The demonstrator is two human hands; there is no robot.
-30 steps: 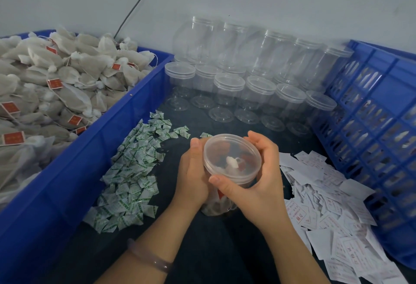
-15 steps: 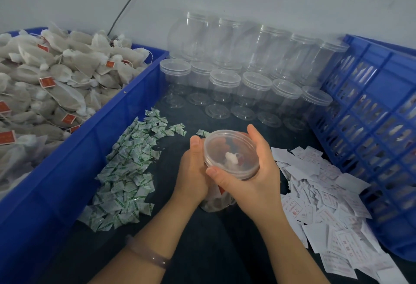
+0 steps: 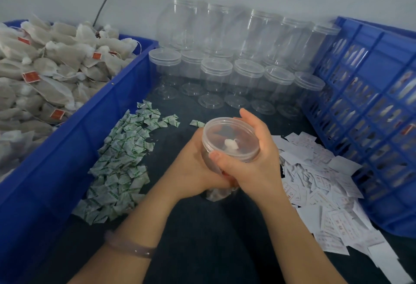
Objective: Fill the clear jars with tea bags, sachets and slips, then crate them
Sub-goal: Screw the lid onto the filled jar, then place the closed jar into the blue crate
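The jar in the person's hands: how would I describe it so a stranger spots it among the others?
Look at the dark table between the blue tea-bag bin and the blue slatted crate. Near its middle, in front of the rows of empty jars, the left hand and right hand grip one lidded jar. Unlike them, it holds tea bags.

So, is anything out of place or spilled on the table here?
Only a small thing: one green-and-white sachet lies alone, apart from the sachet pile, just beyond the held jar. Nothing looks spilled or damaged.
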